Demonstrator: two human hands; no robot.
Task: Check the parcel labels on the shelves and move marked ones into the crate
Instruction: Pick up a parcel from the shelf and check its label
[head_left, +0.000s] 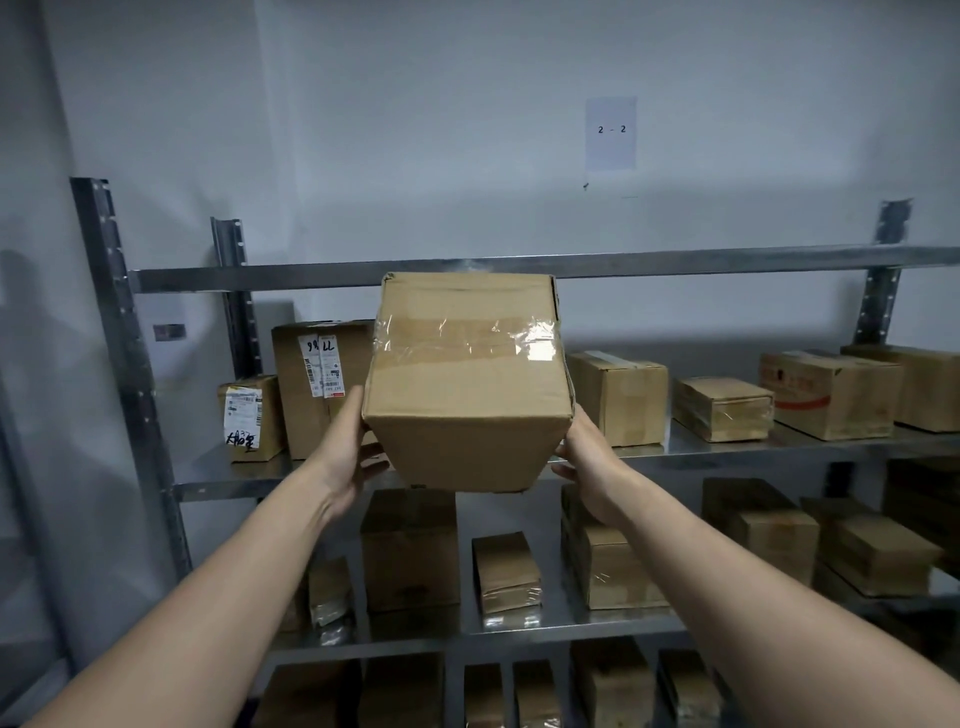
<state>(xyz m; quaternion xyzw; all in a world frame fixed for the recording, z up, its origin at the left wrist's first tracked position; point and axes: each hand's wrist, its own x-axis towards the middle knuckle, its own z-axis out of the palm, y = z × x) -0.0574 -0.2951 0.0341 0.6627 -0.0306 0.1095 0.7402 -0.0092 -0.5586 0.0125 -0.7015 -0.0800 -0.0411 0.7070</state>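
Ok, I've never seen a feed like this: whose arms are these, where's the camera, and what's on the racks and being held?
No machine here: a person wears one camera on the head, looking forward and down, so the two arms are theirs. The left hand and right hand grip a taped cardboard box by its sides, held up before a metal shelving rack. No label shows on the faces toward us. The shelves hold more parcels; two at left, a tall box and a small box, carry white labels. A wall sign reads 2 - 2.

Brown cardbd parcel (467, 384), clear-taped top, tilted, up in front of shelves (727, 262).
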